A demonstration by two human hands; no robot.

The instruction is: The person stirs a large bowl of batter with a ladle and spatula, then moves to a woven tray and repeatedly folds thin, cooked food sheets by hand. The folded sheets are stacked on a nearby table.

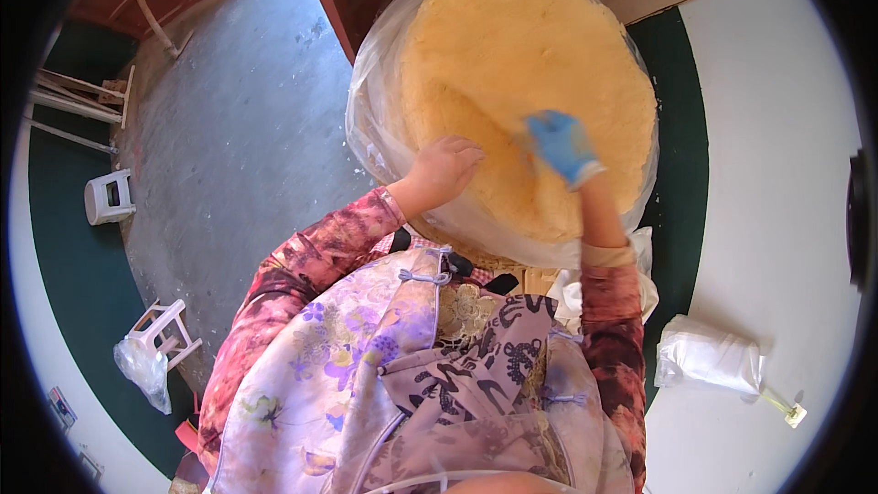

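Note:
A large round mass of yellow, dough-like or powdery material (535, 34) lies before me on clear plastic sheeting (376, 92). It has a shallow hollow on its near left part. My left hand (446, 168) is bare and rests at the near left edge of the mass, fingers together and pointing right; what lies under its palm is hidden. My right hand (561, 144) wears a blue glove and is over the middle of the mass. It is blurred, so its fingers and anything in them cannot be made out.
Grey floor (233, 103) stretches to the left, with a white plastic stool (110, 197) and another stool (164, 333) by the wall. A red-brown panel (336, 0) stands beyond the mass. Wrapped white plastic (710, 355) is at the right wall.

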